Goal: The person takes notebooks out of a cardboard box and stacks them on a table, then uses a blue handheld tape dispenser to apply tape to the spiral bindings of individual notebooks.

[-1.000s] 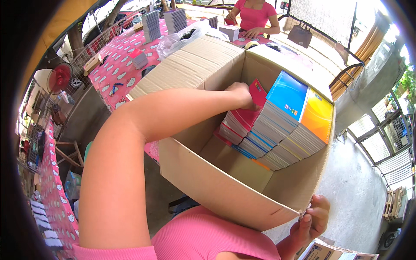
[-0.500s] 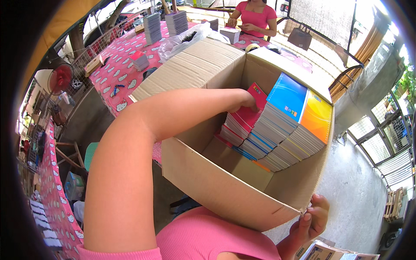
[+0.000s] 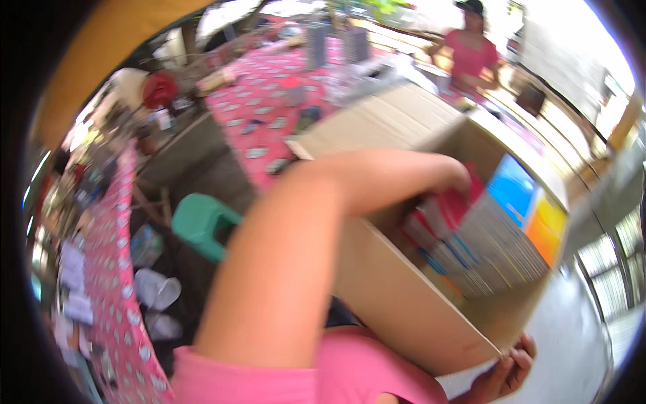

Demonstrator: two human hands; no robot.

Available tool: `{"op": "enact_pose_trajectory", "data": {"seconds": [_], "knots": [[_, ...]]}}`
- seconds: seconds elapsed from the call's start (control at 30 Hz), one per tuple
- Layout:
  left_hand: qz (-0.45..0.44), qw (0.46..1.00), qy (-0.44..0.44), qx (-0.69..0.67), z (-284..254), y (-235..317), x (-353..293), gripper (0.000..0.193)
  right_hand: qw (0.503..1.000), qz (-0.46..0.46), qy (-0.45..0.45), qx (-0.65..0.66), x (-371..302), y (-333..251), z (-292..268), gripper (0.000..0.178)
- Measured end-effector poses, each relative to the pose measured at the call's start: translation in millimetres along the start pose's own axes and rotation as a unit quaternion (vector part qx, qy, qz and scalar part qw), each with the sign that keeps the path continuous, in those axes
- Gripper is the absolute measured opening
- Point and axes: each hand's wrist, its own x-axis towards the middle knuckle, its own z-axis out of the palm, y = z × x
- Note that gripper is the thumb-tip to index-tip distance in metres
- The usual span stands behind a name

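Observation:
An open cardboard box [image 3: 404,296] is tilted in front of me, with spiral notebooks packed along its right side. My left hand [image 3: 459,176] reaches over the box's side, its bent fingers closed on the red notebooks [image 3: 452,207]; the fingertips are blurred and partly hidden. Beside them stand stacks with a blue notebook [image 3: 513,188] and a yellow notebook [image 3: 544,225] on top. At the near right corner of the box, my right hand [image 3: 508,374] grips the cardboard, fingers curled around the edge.
A pink patterned table [image 3: 235,114] with notebook stacks [image 3: 316,47] and plastic wrap lies beyond the box. A person in pink [image 3: 471,57] is on its far side. To the left are a green stool [image 3: 202,219], a red fan [image 3: 159,89] and another pink-covered table [image 3: 111,283].
My view has swung left, so the box, both hands and the far table appear farther right. The green stool shows more fully. Both hands keep their places on the box and notebooks.

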Motion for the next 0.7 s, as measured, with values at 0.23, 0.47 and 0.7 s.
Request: {"op": "enact_pose_trajectory", "data": {"seconds": [0.23,0.47,0.7], "knots": [[0.020,0.979,0.052,0.197,6.9,29.8,-4.3,0.055,0.999,-0.021,0.016,0.031,8.9,-3.5,7.5,0.015],[0.013,0.955,0.103,0.276,-24.0,15.2,-41.2,0.061,0.998,-0.039,-0.049,0.010,7.9,0.5,-2.6,0.012],[0.216,0.969,0.082,-0.084,-55.8,-9.8,-182.0,0.053,0.981,-0.128,-0.060,-0.134,21.7,3.3,9.6,0.026]]}}
